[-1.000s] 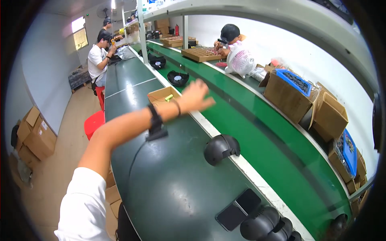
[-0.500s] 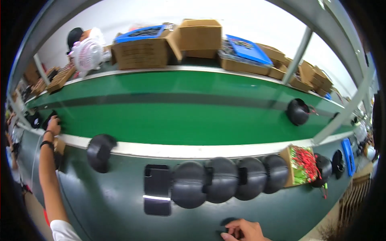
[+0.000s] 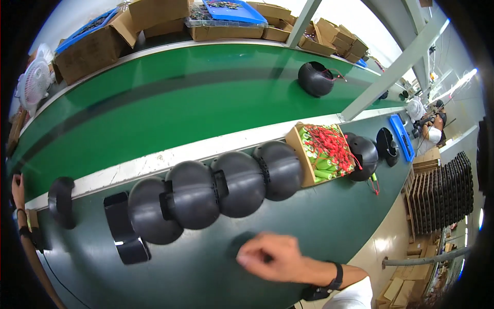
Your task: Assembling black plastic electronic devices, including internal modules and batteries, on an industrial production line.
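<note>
My right hand [image 3: 270, 257] hovers low over the dark green table [image 3: 319, 226], fingers curled in a loose fist, a black band on its wrist. It is blurred and nothing shows in it. Just beyond it, several black dome-shaped shells [image 3: 216, 193] lie in a touching row. Two flat black plates [image 3: 123, 232] sit at the row's left end. My left hand [image 3: 18, 185] is half cut off at the far left edge, beside a lone black shell [image 3: 62, 202]. Its fingers are mostly hidden.
An open cardboard box [image 3: 296, 147] of green cylinders with red wires stands right of the row, with two more black shells [image 3: 364, 154] and a blue tray [image 3: 401, 135] beyond. One shell [image 3: 315, 78] rides the green conveyor [image 3: 170, 98]. Cardboard boxes [image 3: 87, 49] line the far side. A person [image 3: 433, 129] works at right.
The view has swung further right and down. My right hand has come up from the lower edge over the table. My left hand has slid toward the left rim.
</note>
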